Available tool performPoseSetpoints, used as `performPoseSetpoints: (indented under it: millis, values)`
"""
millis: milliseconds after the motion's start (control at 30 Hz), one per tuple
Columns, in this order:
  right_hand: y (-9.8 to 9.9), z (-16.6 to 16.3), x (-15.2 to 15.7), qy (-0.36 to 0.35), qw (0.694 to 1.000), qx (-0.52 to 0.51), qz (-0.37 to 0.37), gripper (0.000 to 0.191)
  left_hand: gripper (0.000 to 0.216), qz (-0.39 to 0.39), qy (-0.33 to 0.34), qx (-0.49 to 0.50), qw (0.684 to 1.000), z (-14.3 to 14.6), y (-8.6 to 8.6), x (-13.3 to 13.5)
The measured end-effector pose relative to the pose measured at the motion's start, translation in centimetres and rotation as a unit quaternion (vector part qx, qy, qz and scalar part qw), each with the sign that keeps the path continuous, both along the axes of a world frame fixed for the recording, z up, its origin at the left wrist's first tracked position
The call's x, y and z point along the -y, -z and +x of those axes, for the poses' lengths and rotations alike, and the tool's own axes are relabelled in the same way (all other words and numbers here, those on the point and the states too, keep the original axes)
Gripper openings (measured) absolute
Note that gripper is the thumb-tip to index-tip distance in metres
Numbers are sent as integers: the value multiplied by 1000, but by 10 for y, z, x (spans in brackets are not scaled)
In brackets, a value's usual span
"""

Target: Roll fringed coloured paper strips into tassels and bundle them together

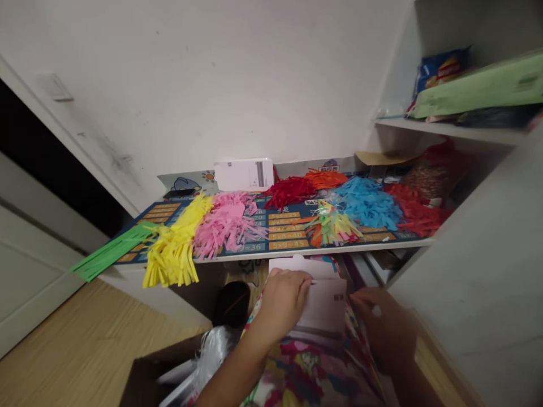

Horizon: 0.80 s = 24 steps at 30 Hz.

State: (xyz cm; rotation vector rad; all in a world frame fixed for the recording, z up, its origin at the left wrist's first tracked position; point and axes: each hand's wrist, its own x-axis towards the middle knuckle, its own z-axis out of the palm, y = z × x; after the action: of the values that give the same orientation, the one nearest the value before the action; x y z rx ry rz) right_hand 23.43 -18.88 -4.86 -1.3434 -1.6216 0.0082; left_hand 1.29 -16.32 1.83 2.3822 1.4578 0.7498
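Note:
My left hand (285,297) is closed on the upper left part of a white card envelope (324,305), which has small dark print near its right edge and a raised flap at the top. The envelope rests over flower-patterned cloth (314,367) on my lap. Just right of the envelope is my right hand (384,325), dim and smeared, with a pale spot at its fingers; whether it grips anything is unclear.
Tassels of paper strips in green (112,251), yellow (178,243), pink (231,223), red (288,192) and blue (367,203) lie on the desk (250,255). Another white envelope (245,175) leans at the back. Right stands a shelf (449,129); below left, a cardboard box (146,367).

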Motion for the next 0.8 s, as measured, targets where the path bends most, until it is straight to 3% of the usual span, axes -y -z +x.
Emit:
performPoseSetpoints:
  millis: [233,333,433,533,633,700,800]
  values:
    - [-5,-65,-20,-89,984,107,115,17,26,37,9,0,999,0,5,1]
    - [-13,-65,-19,-141,978,90,125,22,29,47,5,-4,999,-5,6,0]
    - [-6,-26,-7,-154,984,50,71,29,30,49,-1,1,999,-9,6,0]
    - [12,28,0,-22,998,21,-63,33,29,30,-22,29,999,-8,9,1]
    - [21,52,-6,58,992,1,-115,36,17,19,-59,112,992,-3,16,0]
    - [16,40,-11,10,993,-35,-112,40,34,20,-71,165,984,-1,19,0]
    - [-6,-1,-16,-136,978,-93,-131,44,49,36,-75,148,985,-2,16,2]
